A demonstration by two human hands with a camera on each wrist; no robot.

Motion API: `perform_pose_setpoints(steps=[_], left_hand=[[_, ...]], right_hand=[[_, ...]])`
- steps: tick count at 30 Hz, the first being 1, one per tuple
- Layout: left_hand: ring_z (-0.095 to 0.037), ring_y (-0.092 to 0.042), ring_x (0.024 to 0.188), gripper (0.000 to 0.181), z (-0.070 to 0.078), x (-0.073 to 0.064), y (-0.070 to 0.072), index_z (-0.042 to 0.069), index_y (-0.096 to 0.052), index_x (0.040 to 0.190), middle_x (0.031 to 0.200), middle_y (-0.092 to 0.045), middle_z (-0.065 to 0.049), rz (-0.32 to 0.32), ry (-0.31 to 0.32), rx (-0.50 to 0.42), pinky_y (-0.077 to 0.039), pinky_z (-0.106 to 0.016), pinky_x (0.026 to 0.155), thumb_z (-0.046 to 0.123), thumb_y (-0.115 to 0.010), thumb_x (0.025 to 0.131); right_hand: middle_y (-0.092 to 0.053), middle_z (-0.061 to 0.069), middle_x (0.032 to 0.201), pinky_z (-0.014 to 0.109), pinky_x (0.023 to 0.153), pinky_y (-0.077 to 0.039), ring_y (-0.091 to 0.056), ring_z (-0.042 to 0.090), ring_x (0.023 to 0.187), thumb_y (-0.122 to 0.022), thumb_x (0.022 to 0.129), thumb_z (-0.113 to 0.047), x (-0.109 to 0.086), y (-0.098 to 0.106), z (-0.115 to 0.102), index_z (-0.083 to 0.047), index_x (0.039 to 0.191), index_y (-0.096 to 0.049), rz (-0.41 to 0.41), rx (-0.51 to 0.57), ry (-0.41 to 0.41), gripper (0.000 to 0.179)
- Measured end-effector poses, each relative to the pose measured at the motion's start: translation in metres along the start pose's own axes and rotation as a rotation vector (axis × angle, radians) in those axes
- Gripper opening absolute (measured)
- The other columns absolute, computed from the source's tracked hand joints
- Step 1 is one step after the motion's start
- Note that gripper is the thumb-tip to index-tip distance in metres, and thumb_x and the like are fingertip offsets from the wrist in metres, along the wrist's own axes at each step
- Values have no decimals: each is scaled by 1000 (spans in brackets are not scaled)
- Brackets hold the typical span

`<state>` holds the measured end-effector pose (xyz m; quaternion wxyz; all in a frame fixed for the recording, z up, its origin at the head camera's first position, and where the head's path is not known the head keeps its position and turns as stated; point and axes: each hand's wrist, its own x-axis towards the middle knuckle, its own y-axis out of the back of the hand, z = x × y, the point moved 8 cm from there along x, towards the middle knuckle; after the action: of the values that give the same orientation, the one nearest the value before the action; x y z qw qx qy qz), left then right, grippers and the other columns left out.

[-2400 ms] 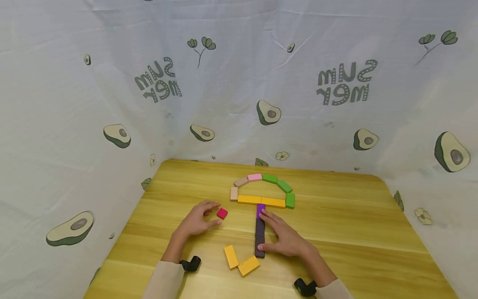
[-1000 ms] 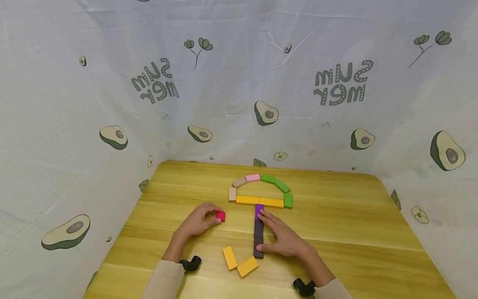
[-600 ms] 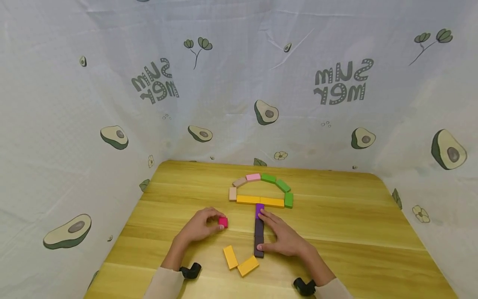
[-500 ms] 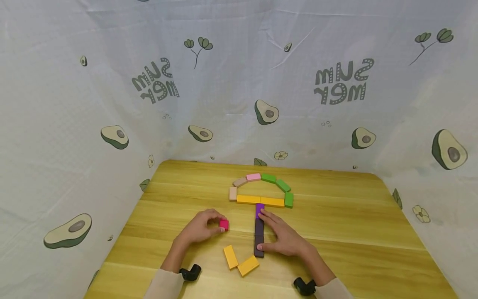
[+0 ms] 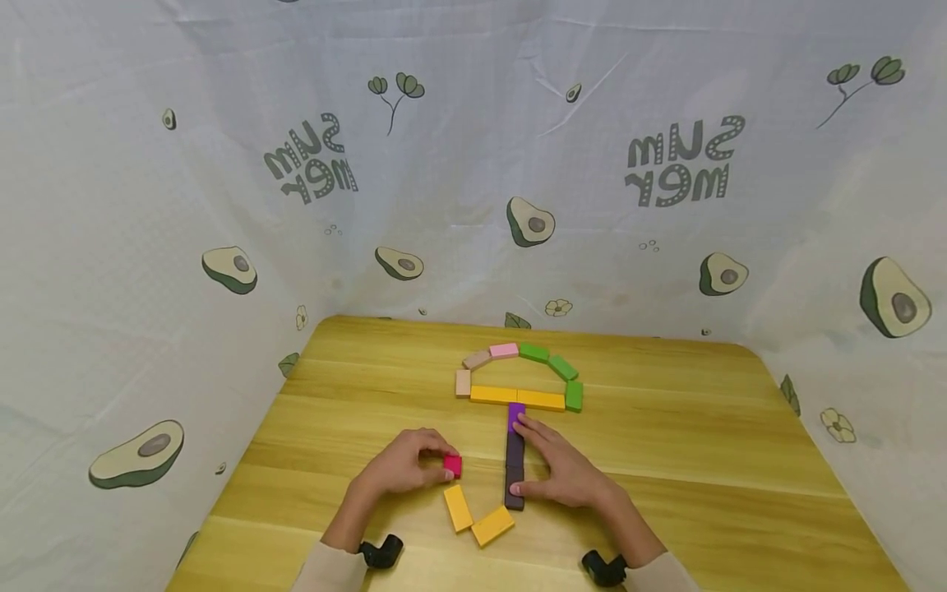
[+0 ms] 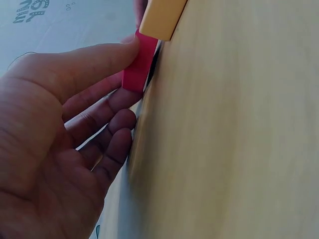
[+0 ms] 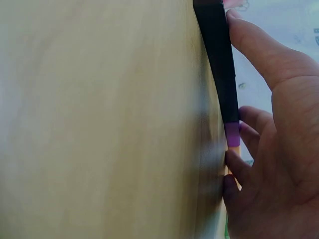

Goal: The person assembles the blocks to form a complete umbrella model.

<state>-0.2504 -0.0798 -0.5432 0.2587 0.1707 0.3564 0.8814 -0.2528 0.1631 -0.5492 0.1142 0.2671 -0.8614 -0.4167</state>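
Observation:
My left hand (image 5: 405, 462) pinches a small red block (image 5: 454, 467) between thumb and fingertips, just above two loose yellow blocks (image 5: 492, 525). Seen from the left wrist, the red block (image 6: 139, 67) sits low near the tabletop, with a yellow block (image 6: 162, 17) beyond it. Across from it, my right hand (image 5: 565, 473) rests its fingertips on a straight column of blocks. Its thumb touches the nearest black block (image 5: 514, 500), and its fingers touch the purple block (image 5: 516, 409) at the top end.
Above the column, two yellow blocks (image 5: 493, 395) form a crossbar. Over it curves an arch of tan, pink (image 5: 504, 351) and green blocks (image 5: 574, 396). Everything lies on a wood-grain table (image 5: 666, 427), with a patterned white cloth (image 5: 459, 164) around its back and sides.
My left hand has closed its fingertips on the red block and brought it toward me and slightly right, near the loose yellow blocks. The right hand stays on the column.

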Motion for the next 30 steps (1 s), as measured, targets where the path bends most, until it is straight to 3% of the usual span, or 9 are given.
perform_pose_setpoints(steps=[14, 22, 30], left_hand=[[-5, -62, 106, 23, -2, -1, -2, 23, -78, 118, 113, -72, 11, -31, 4, 2, -55, -28, 95, 27, -75, 95], [-4, -61, 105, 22, -1, -2, -4, 29, -79, 116, 112, -71, 15, -51, 19, -4, -53, -30, 96, 30, -76, 95], [-4, -61, 105, 21, -1, -2, -5, 28, -79, 115, 110, -71, 15, -53, -5, 2, -53, -31, 95, 31, -75, 95]], right_hand=[[-26, 6, 171, 66, 121, -29, -24, 39, 157, -76, 84, -61, 0, -2, 3, -18, 163, -33, 1, -1, -17, 99], [-25, 7, 171, 67, 121, -28, -23, 40, 157, -75, 86, -61, 0, -1, 0, -17, 163, -32, -9, -1, -7, 99], [-26, 7, 171, 68, 120, -29, -24, 41, 156, -76, 85, -59, 0, -1, 0, -17, 163, -33, -6, 5, -5, 99]])
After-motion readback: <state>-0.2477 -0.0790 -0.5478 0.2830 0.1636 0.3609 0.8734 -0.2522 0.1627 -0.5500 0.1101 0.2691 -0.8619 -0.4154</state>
